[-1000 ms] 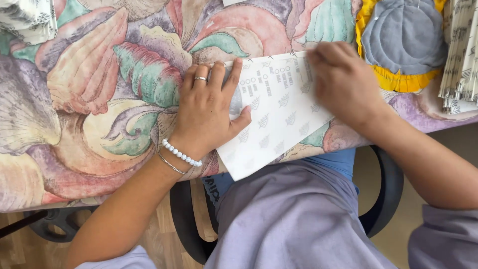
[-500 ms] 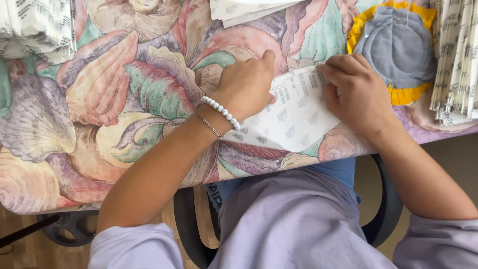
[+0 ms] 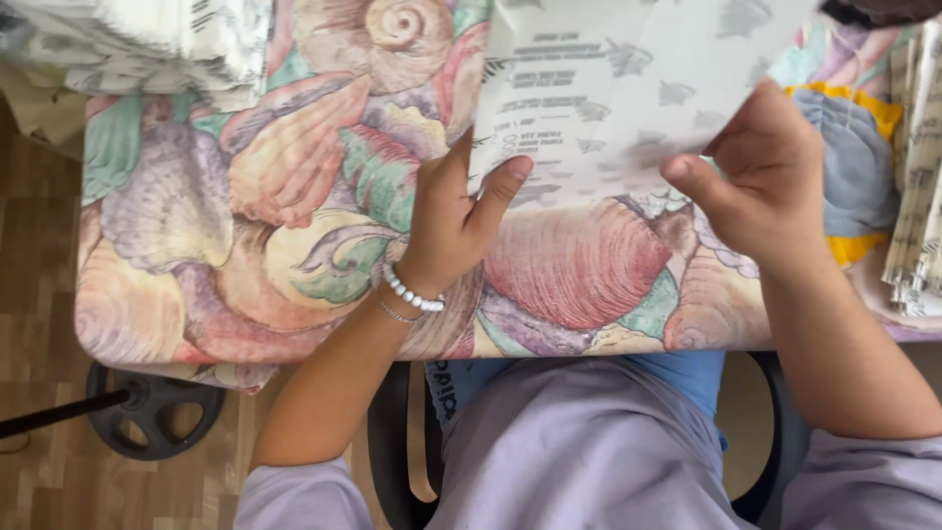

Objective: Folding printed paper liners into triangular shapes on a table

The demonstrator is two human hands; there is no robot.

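Note:
A white paper bag printed with small grey leaf shapes and dark text is lifted off the table and held up toward me. My left hand, with a bead bracelet at the wrist, pinches its lower left edge between thumb and fingers. My right hand grips its lower right edge. The bag hides part of the table behind it.
The table is covered by a cloth with large seashell patterns. A stack of similar printed white bags lies at the far left, another stack at the right edge. A round grey and yellow cushion sits behind my right hand.
The bag lay flat on the table under both hands. Now both hands have lifted it up off the cloth and hold it by its lower edge.

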